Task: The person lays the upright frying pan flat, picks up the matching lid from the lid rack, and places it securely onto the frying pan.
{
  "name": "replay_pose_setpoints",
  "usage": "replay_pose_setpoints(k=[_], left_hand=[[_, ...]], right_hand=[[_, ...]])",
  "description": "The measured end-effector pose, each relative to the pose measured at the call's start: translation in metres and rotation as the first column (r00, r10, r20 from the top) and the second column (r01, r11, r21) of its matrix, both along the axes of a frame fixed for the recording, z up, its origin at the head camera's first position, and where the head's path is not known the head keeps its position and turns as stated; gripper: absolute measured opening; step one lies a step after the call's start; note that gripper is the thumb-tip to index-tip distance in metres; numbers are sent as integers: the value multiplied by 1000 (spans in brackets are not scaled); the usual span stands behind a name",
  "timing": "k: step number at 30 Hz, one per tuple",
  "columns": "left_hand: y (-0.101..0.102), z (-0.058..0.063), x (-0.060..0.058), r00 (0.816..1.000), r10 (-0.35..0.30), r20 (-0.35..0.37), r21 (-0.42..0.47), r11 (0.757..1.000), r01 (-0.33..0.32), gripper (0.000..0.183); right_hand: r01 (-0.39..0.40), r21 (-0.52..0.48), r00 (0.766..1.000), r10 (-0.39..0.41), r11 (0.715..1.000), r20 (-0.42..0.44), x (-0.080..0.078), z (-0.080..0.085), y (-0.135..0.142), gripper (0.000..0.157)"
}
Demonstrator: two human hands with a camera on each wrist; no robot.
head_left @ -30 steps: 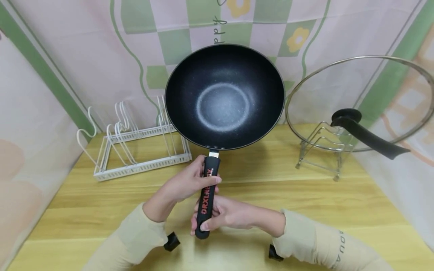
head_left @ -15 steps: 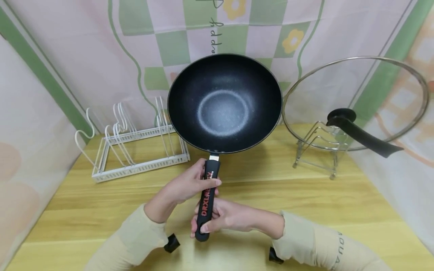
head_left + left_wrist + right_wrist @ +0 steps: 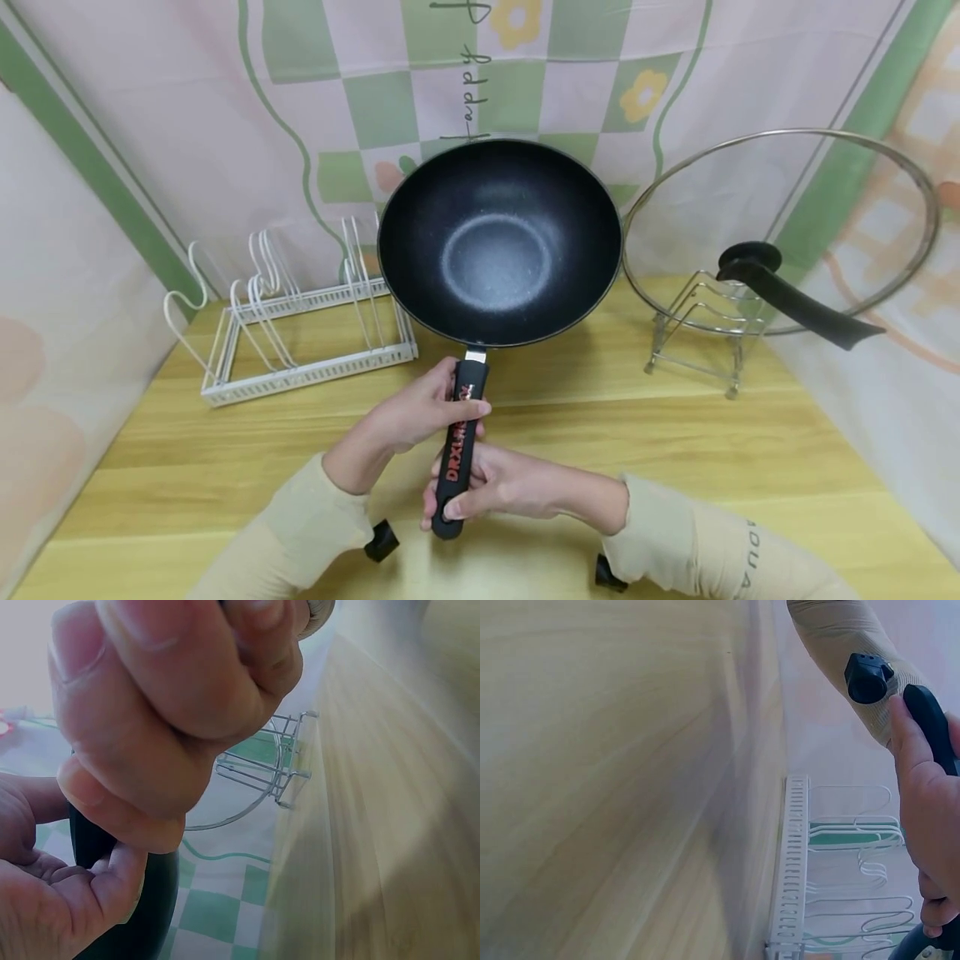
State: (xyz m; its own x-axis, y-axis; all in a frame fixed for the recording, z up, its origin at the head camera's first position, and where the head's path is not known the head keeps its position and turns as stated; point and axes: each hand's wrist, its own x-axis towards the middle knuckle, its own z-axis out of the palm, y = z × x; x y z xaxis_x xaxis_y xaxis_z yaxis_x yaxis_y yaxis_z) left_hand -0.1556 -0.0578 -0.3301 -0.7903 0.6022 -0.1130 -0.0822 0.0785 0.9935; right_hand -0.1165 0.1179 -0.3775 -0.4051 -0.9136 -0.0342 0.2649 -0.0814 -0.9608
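Note:
A black wok [image 3: 497, 258] is held up above the table in the head view, its hollow inside facing me. Its long black handle [image 3: 454, 467] carries red lettering and points toward me. My left hand [image 3: 416, 414] grips the upper part of the handle, close to the metal joint, with the thumb across the top. Lower down, my right hand [image 3: 510, 483] grips the handle's end, thumb on its top. Fingers of both hands [image 3: 165, 712] around the handle fill much of the left wrist view. The right wrist view shows a hand [image 3: 930, 802] wrapped on the handle.
A white wire rack [image 3: 315, 360] stands on the wooden table [image 3: 637, 450], left of the wok. To the right, a smaller metal rack [image 3: 693, 361] holds a large glass lid [image 3: 817, 133] with a black handle [image 3: 802, 304]. A patterned cloth [image 3: 375, 108] hangs behind.
The wok has sunk a little in the head view, uncovering more of the cloth above it. Both hands keep their grip on the handle. The racks and lid shift slightly left with the view.

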Motion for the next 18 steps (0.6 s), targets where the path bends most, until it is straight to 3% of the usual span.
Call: replay_pose_setpoints(k=[10, 18], left_hand=[[1, -9, -2, 1000, -23, -7, 5, 1000, 23, 32], [3, -10, -4, 999, -32, -4, -9, 999, 32, 31]], right_hand=[[5, 21, 998, -6, 1000, 65, 2, -3, 1, 35], [18, -10, 998, -17, 1000, 67, 3, -4, 3, 29]])
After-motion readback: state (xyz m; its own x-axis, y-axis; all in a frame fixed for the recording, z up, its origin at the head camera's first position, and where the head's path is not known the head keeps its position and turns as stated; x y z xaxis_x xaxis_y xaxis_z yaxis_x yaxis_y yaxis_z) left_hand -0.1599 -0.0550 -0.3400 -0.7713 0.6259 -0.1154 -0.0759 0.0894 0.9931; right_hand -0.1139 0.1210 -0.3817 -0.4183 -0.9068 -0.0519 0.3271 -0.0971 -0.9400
